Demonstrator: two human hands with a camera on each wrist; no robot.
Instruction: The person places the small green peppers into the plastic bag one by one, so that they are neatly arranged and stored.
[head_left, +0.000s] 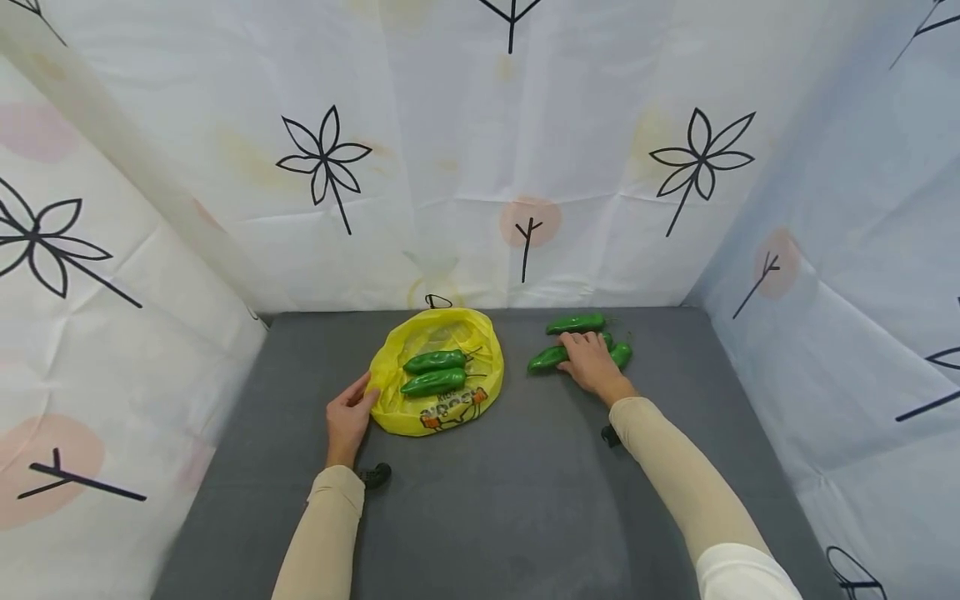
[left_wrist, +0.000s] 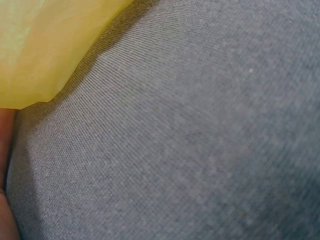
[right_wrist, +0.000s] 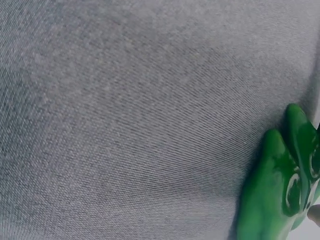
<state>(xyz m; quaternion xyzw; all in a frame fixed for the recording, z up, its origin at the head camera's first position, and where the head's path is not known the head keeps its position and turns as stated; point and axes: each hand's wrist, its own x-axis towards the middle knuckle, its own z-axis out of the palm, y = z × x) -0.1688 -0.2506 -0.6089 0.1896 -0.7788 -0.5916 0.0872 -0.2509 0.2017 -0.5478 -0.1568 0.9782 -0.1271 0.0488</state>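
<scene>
Patterned cloth [head_left: 450, 150] is hanging behind; the left hand [head_left: 349, 423] is pinching a yellow plastic bag [head_left: 490, 340] (likely to steady it), the right hand [head_left: 591, 363] gripping a green chili [head_left: 546, 359].

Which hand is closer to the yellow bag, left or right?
Left. The left hand touches the edge of the yellow bag; the right hand is farther off, to the bag's right, on green peppers.

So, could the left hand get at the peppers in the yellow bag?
Probably yes: the bag is spread open, nothing covers its two peppers, and the left hand is at its rim.
</scene>
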